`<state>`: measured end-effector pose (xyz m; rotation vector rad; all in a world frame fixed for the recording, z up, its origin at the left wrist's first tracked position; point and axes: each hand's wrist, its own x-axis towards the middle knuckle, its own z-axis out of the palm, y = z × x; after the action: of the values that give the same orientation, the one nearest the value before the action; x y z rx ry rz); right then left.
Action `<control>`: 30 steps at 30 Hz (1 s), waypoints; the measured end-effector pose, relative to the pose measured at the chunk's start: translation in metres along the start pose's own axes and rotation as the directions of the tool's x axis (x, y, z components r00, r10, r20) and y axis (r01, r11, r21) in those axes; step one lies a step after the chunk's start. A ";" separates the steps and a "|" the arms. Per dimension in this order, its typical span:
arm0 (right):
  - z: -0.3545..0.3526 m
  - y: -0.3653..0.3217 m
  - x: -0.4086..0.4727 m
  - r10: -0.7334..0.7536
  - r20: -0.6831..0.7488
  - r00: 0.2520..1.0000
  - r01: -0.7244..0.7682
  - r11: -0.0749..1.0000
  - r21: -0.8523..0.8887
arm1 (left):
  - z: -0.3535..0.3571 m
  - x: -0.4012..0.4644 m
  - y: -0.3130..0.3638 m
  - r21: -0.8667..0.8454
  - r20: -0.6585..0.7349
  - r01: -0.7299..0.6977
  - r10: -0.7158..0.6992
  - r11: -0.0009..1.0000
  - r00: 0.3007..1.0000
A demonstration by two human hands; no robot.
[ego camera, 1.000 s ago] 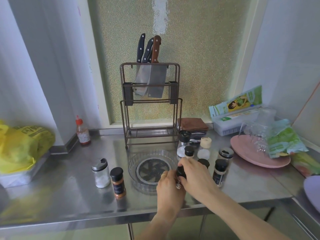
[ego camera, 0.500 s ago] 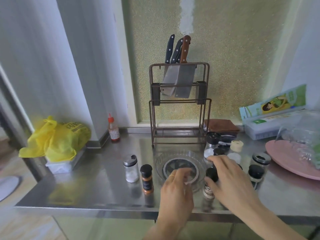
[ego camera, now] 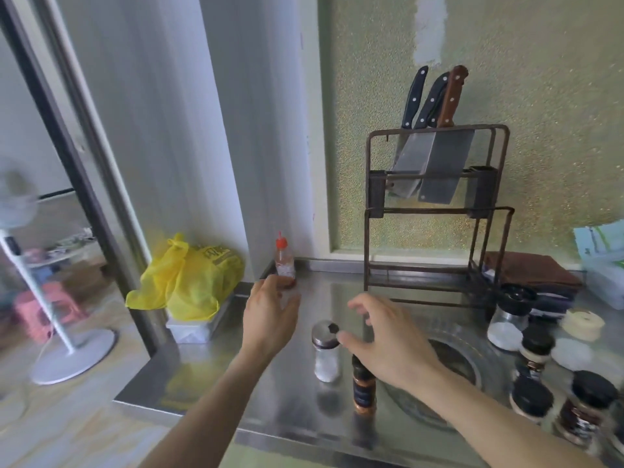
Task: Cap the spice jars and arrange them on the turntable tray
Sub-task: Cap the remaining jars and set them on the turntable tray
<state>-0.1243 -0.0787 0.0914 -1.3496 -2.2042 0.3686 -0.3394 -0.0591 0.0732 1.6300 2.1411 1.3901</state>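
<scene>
The turntable tray (ego camera: 489,359) on the desk (ego camera: 209,373) carries no jar yet. Both hands are released and hold nothing: the left hand (ego camera: 270,315) reaches toward the small red-capped bottle (ego camera: 284,261), the right hand (ego camera: 388,339) hovers above the shaker (ego camera: 326,349) and the brown spice jar (ego camera: 364,390). Several capped jars (ego camera: 535,349) wait right of the tray, so the arranging seems hardly begun.

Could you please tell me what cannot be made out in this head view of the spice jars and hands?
- Orange-labelled jar: its cap is hidden behind the right hand.
- Red-capped bottle: its base is covered by the left hand.
- Jar labels on the right: too blurred to read.
- Turntable tray: near rim hidden by the right forearm.
</scene>
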 end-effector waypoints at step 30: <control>0.016 0.005 0.129 0.005 0.496 0.868 0.115 0.971 -0.212 | 0.072 0.164 -0.026 0.023 0.137 -0.018 0.014 1.000 0.991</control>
<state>-0.1764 0.0388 0.1134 -1.4281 -2.7806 0.4882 -0.3855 0.1159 0.0815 1.7015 2.0801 1.2230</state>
